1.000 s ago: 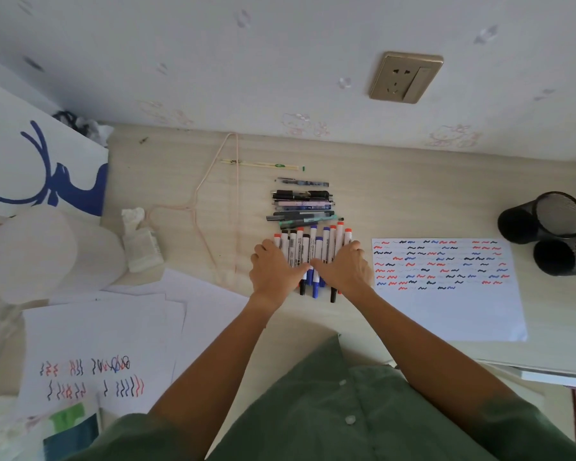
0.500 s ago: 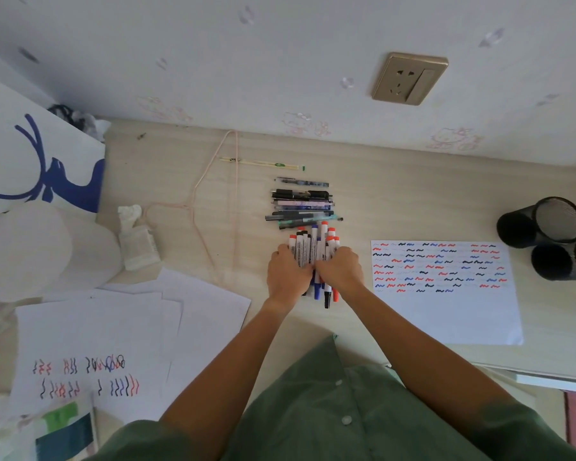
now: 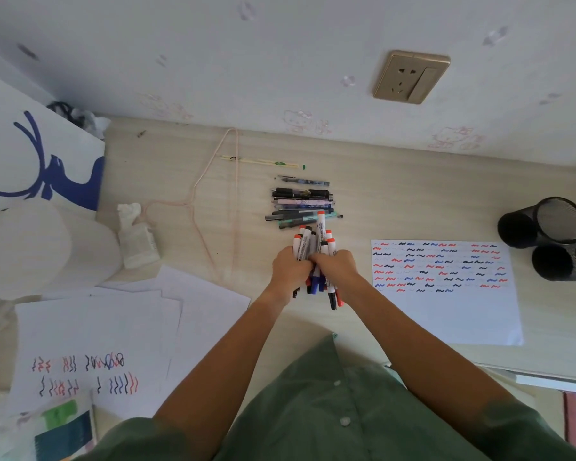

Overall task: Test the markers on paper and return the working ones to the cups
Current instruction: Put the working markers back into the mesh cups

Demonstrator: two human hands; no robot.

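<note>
A bundle of white markers (image 3: 314,242) with red, blue and black caps is squeezed between both my hands at the middle of the desk. My left hand (image 3: 288,271) grips the bundle from the left, my right hand (image 3: 337,267) from the right, fingers curled round it. Cap ends stick out above and below the hands. To the right lies the test paper (image 3: 453,314) covered with red, blue and black squiggles. Two black mesh cups (image 3: 546,224) lie on their sides at the far right, openings facing me.
A pile of pens (image 3: 301,202) lies just beyond the markers. Loose sheets with squiggles (image 3: 90,354) cover the near left. A crumpled tissue (image 3: 135,234), a pale wire hanger (image 3: 213,201) and a white bag (image 3: 30,154) stand at left.
My hands have drawn together, gathering the spread row of markers into one tight bundle. The markers now stand more upright between the hands.
</note>
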